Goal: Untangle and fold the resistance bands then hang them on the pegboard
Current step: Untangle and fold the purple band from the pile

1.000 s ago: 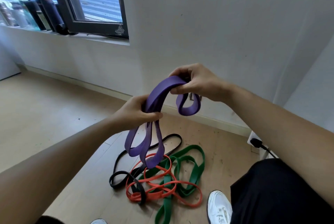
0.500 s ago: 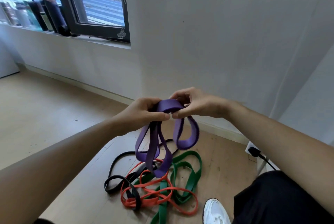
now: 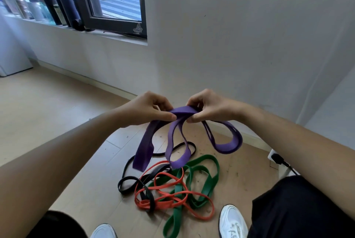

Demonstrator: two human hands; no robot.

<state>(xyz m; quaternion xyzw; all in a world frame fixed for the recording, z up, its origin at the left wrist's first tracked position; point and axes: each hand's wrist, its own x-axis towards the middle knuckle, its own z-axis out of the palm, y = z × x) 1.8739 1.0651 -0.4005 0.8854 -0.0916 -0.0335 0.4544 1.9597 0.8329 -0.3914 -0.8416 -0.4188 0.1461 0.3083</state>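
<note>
A purple resistance band [image 3: 143, 151] hangs in several folded loops from both my hands, above the floor. My left hand [image 3: 148, 109] pinches its gathered top from the left. My right hand [image 3: 209, 107] pinches the same fold from the right, thumbs nearly meeting. On the wooden floor below lie a black band [image 3: 128, 184], an orange band [image 3: 165, 184] and a green band [image 3: 209, 180], tangled together. No pegboard is in view.
A white wall [image 3: 230, 35] stands close ahead, with a dark-framed window [image 3: 113, 20] at upper left. A socket with a black plug [image 3: 276, 158] sits low on the right. My white shoes [image 3: 232, 222] and black trousers [image 3: 299, 209] are beside the pile.
My hands have come together and lower, closing the gap between them. The purple loops have bunched and now hang as three lobes, one swinging out to the right.
</note>
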